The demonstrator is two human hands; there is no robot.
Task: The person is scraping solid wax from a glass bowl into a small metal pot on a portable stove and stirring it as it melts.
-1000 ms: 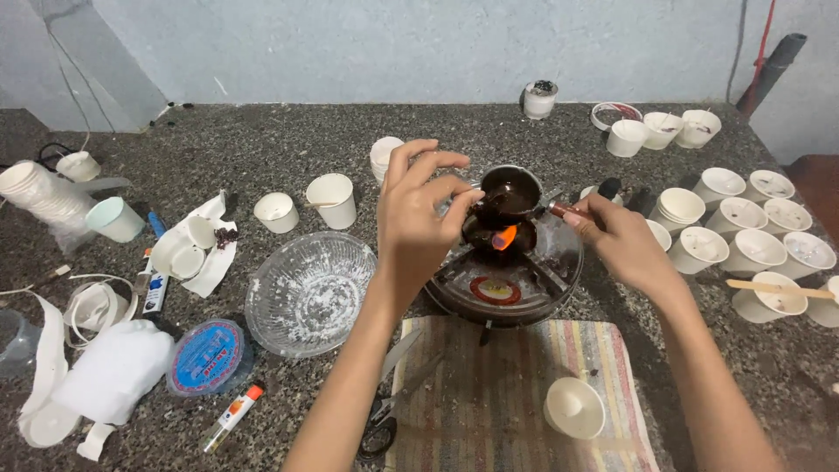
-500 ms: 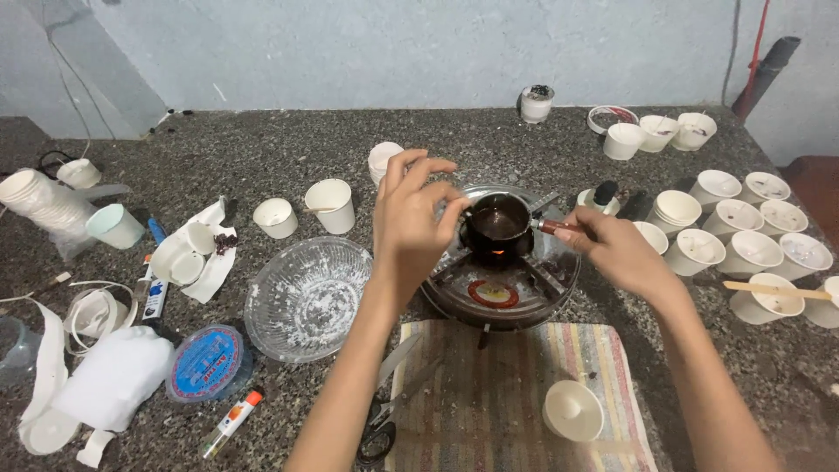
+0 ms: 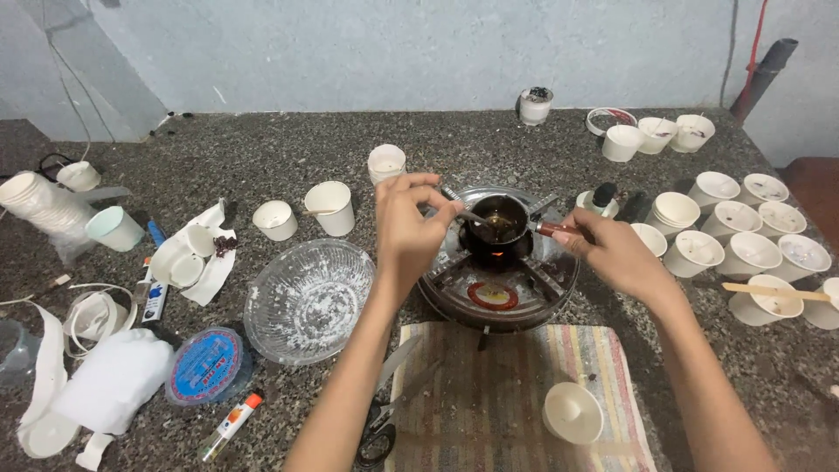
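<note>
over the burner (image 3: 498, 293), left hand (image 3: 406, 229) pinching stirrer (image 3: 459, 206), right hand (image 3: 616, 255) gripping pot handle (image 3: 559, 231)

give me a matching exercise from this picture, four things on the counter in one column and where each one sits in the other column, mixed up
Things:
1. small dark pot
2. clear glass bowl
3. scissors
4. wooden stick

Places:
A. lying across a white cup at the far right
B. on the round stove, between the two hands
C. at the left edge of the striped cloth, partly under the left forearm
D. on the stone counter, left of the stove

Pairs: 1-B, 2-D, 3-C, 4-A
</note>
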